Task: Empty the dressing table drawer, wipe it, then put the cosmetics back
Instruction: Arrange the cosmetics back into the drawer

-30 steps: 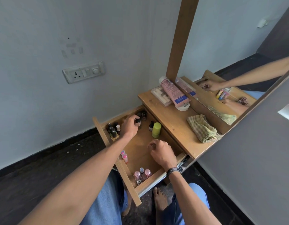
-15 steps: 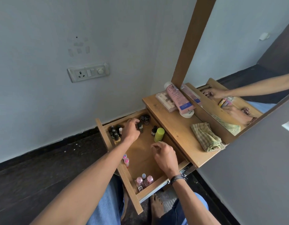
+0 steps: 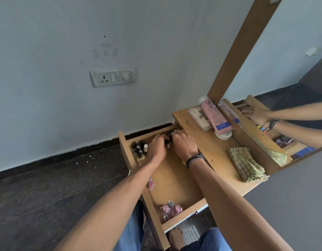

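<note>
Head view: both your hands work at the far end of the open drawer (image 3: 174, 182).
Your left hand (image 3: 156, 148) curls its fingers round 1 small dark bottle (image 3: 167, 142). Your right hand (image 3: 183, 144) has bent fingers beside it, grip unclear. Pink bottles (image 3: 171, 210) stand in the near corner.

Bottles (image 3: 139, 149) in drawer (image 3: 174, 182), cloth (image 3: 247, 165) on tabletop (image 3: 216, 151)

your drawer (image 3: 174, 180) is plain tan wood, same as the tabletop (image 3: 216, 151). the near bottles (image 3: 172, 210) are pale pink, the far bottles (image 3: 139, 148) have black caps. cloth (image 3: 247, 165) is a yellow-green check. tube (image 3: 213, 115) is pink with a blue band. black wristband (image 3: 195, 158) and blue jeans (image 3: 131, 232) on you.
</note>
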The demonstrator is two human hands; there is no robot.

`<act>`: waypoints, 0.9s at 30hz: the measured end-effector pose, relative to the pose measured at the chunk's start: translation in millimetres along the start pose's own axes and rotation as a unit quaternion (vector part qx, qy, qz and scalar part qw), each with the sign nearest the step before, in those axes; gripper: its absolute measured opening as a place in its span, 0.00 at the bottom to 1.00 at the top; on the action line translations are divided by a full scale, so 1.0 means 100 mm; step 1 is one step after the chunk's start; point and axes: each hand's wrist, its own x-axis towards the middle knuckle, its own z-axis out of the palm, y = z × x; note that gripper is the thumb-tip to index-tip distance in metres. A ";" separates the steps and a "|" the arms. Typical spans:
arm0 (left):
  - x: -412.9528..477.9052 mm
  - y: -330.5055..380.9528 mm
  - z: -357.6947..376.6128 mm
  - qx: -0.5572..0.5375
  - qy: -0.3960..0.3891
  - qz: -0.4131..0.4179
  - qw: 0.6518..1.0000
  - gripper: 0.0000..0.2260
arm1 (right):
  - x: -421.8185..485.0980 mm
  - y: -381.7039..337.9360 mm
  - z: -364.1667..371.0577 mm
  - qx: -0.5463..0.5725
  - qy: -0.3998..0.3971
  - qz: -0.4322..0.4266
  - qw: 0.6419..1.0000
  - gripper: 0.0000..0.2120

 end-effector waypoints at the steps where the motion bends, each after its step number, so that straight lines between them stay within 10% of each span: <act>1: 0.00 0.01 0.00 0.011 0.003 0.003 1.000 0.13 | 0.03 0.00 0.02 -0.004 -0.005 0.004 1.000 0.10; 27: 0.02 0.03 -0.01 0.008 0.017 0.015 1.000 0.11 | -0.15 -0.10 -0.08 0.026 0.069 0.053 0.996 0.11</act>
